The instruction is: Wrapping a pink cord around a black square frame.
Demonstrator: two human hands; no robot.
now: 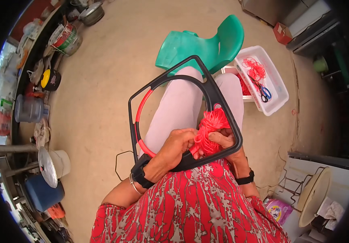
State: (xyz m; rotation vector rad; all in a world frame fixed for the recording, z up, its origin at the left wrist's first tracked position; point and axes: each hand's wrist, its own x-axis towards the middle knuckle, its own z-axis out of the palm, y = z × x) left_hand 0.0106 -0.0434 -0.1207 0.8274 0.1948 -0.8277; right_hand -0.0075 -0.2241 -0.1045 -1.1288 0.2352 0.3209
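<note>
Across my lap lies a black frame [212,90], squarish on the outside with a round ring inside. Red cord covers part of the ring's left side [142,102]. A thick bundle of red cord [213,123] sits inside the frame near its right corner. My right hand [226,141] is closed around the bundle, thumb on top. With fingers bent together, my left hand [180,142] pinches red cord at the bundle's left edge, over the near part of the ring. Its fingertips are partly hidden by the strands.
Beyond my knees stands a green plastic chair [178,49]. To its right, a white tray [280,91] holds loose red cord and blue-handled scissors [266,94], overlapping another container with red cord. Pots, a water bottle [28,108] and a white bucket [62,162] line the left side.
</note>
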